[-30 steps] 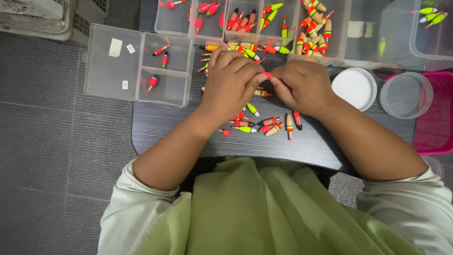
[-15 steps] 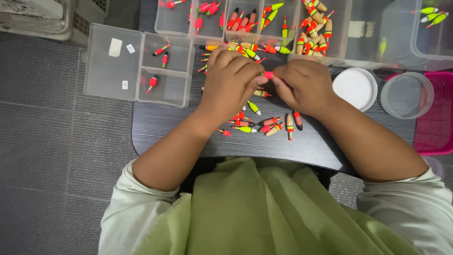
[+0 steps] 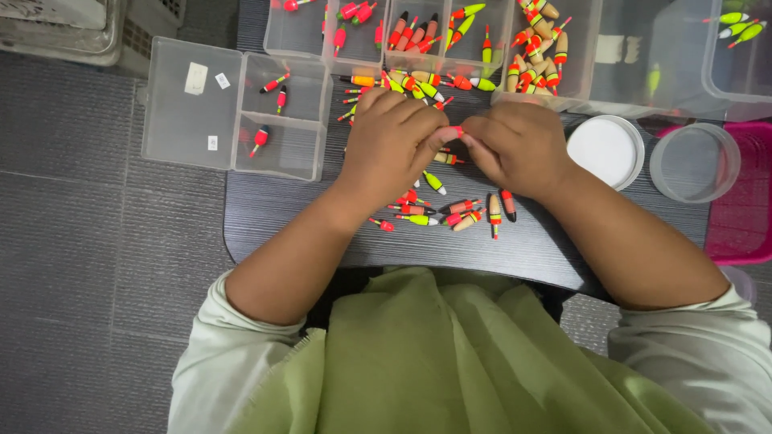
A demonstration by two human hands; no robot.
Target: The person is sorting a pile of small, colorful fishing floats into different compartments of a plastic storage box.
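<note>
Both hands meet over the middle of the dark wood-grain surface (image 3: pixel 265 225). The left hand (image 3: pixel 390 149) and right hand (image 3: pixel 519 149) each have their grip closed on one small red fishing float (image 3: pixel 457 131), held between their fingertips. Loose floats (image 3: pixel 450 213) crowd the near side; clear compartment boxes (image 3: pixel 241 120) crowd the far and left edges.

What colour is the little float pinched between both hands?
Red-orange; the float shows between left hand and right hand in the head view.

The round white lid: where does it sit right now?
In the head view, the round white lid lies on the dark table, just beyond the right hand, with a clear round tub beside it.
</note>
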